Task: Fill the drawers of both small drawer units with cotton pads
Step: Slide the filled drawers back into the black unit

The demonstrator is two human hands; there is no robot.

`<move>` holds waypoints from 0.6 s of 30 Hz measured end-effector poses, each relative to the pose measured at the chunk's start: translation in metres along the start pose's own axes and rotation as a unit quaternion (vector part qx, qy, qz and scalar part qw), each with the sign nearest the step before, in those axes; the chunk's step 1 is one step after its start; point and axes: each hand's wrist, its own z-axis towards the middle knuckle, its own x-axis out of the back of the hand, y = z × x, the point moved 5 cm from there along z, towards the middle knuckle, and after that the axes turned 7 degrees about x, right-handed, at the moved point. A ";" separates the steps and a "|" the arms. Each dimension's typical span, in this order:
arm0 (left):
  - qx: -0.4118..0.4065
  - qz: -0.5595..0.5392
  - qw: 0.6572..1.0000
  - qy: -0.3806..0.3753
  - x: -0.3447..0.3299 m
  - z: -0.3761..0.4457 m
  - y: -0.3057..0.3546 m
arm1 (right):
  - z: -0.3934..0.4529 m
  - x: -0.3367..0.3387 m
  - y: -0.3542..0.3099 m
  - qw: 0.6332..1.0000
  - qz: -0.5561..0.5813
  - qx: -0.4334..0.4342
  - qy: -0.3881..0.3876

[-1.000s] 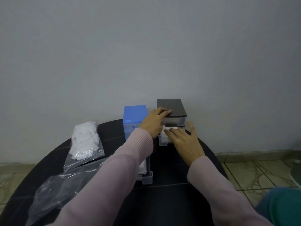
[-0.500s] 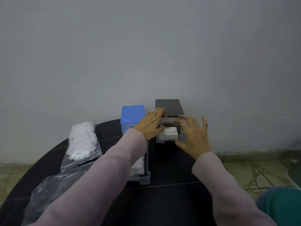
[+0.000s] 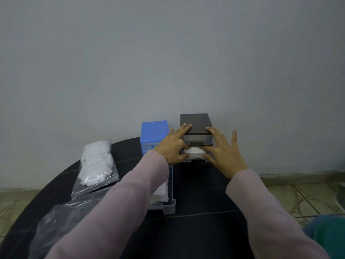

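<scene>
Black round table (image 3: 201,230) fills the lower frame, its near edge cut off, bare room at front right. Two bags: an empty one (image 3: 61,221), one with cotton pads (image 3: 96,161). Two drawer units, blue (image 3: 154,133) and dark grey (image 3: 196,122), against the wall. Left hand (image 3: 174,146) and right hand (image 3: 224,156), fingers spread flat, press the grey unit's pad-filled drawer (image 3: 194,155). The blue unit's long drawer (image 3: 164,200) is half hidden by a sleeve.

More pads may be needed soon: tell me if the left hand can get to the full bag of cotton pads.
Probably yes. The left hand rests on the dark drawer unit, holding nothing, and the bag of cotton pads lies on its side of the table, with nothing between them.
</scene>
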 end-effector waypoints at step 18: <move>0.070 -0.080 0.987 0.123 0.004 0.006 0.002 | 0.010 0.009 0.000 0.984 0.088 -0.041 0.147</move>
